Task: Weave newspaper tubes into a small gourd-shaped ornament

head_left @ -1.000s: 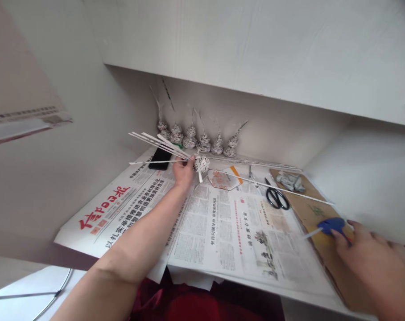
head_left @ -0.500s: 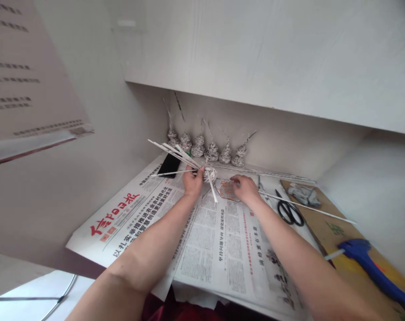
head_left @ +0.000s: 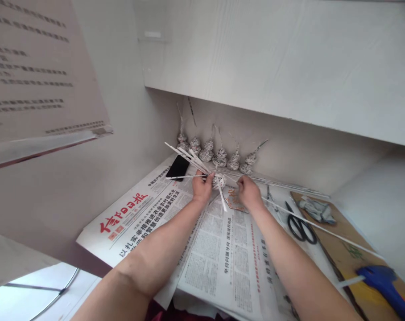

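The ball [head_left: 219,181] sits near the middle of the frame, held up just above the newspaper [head_left: 205,267]. The left hand [head_left: 202,185] grips it at its left side, thumb and fingers drawn narrow, with strips [head_left: 198,160] fanning toward the upper left. The right hand [head_left: 250,192], just right of centre, appears to pinch the long strip [head_left: 323,228], which trails to the lower right.

To wind well, I judge, the left pinch should be firm without squashing the ball, and the strip's pull light and even, since rolled paper likely kinks. Each turn would best lie snug beside the last, passing the spokes in order, with the trailing end clear of the scissors [head_left: 301,228] and glue gun [head_left: 383,278].

At left, the red masthead reads 信阳日报; the black headline below begins 以扎实举措推进农业农村现代化. A vertical heading at lower centre reads 坚持问题导向. The card [head_left: 234,198] by the right hand bears orange characters, and the sheet [head_left: 42,76] at upper left rows of print, both too unclear to read.
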`<action>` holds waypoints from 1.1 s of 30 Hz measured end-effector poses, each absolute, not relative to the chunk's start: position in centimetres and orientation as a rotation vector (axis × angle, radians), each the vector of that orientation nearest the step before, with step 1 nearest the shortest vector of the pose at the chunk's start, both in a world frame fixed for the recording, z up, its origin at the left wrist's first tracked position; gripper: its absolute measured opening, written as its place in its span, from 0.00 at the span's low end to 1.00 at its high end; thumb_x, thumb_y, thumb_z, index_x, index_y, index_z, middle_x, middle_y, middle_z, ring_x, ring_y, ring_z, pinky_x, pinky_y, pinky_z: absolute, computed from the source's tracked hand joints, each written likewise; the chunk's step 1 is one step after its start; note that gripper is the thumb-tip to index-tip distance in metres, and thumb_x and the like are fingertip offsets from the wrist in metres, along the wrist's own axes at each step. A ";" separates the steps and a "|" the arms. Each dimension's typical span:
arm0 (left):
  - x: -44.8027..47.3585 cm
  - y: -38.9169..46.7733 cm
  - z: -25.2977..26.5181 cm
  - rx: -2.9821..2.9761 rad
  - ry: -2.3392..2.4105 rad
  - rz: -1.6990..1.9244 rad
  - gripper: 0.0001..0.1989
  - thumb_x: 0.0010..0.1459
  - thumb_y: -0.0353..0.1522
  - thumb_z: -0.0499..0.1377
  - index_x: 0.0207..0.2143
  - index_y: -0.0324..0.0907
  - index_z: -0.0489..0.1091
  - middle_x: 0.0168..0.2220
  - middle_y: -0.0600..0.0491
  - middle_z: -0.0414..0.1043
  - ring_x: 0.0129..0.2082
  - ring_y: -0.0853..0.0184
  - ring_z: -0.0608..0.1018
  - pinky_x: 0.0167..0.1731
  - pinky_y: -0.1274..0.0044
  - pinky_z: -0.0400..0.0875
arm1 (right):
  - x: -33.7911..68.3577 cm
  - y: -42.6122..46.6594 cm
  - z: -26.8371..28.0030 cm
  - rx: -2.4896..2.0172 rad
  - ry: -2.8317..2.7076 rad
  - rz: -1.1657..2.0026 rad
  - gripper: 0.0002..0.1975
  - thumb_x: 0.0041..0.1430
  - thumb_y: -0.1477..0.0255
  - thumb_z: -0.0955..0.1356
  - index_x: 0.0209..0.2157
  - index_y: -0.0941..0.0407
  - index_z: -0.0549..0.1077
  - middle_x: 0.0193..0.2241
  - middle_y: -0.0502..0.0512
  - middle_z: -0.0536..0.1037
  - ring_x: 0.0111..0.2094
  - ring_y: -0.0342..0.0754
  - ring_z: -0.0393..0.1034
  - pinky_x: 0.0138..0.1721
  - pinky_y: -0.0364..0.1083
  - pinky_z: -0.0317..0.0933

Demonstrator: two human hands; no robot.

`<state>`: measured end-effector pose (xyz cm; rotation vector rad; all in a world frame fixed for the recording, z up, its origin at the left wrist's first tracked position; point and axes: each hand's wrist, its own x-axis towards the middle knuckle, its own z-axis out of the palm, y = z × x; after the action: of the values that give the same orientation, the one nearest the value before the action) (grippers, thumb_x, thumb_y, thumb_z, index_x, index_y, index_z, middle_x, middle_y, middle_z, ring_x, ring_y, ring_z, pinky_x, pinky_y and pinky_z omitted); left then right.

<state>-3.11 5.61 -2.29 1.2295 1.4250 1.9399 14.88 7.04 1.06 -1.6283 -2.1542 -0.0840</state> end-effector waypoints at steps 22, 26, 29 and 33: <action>-2.7 5.1 -1.8 1.298 1.430 1.942 0.11 0.53 0.36 0.61 0.39 0.40 0.70 0.35 0.49 0.78 0.35 0.63 0.78 0.37 0.74 0.70 | 14.5 0.7 5.3 -1.231 -2.134 -0.396 0.11 0.65 0.70 0.62 0.39 0.53 0.76 0.33 0.54 0.78 0.37 0.51 0.66 0.42 0.46 0.57; -2.6 5.0 -1.7 1.310 1.448 1.963 0.10 0.53 0.35 0.61 0.38 0.40 0.71 0.33 0.50 0.78 0.33 0.64 0.78 0.35 0.75 0.70 | 14.3 0.7 5.0 -1.230 -2.152 -0.422 0.10 0.64 0.71 0.63 0.38 0.54 0.76 0.34 0.54 0.78 0.38 0.51 0.67 0.41 0.46 0.57; -2.6 5.1 -1.8 1.324 1.452 1.955 0.10 0.53 0.35 0.61 0.38 0.41 0.71 0.33 0.50 0.78 0.32 0.64 0.78 0.34 0.75 0.69 | 14.2 0.7 5.0 -1.235 -2.161 -0.433 0.10 0.64 0.71 0.63 0.38 0.54 0.76 0.33 0.54 0.78 0.37 0.51 0.67 0.41 0.46 0.56; -2.6 5.2 -2.0 1.372 1.434 1.937 0.10 0.54 0.35 0.61 0.38 0.40 0.71 0.32 0.50 0.78 0.31 0.64 0.77 0.33 0.76 0.69 | 14.0 0.7 4.9 -1.255 -2.178 -0.448 0.09 0.64 0.71 0.63 0.38 0.54 0.76 0.33 0.53 0.78 0.36 0.51 0.67 0.41 0.47 0.56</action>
<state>-2.57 5.21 -2.05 1.3720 1.4343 1.9369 13.99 0.73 4.94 -1.2555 -2.1780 -0.4481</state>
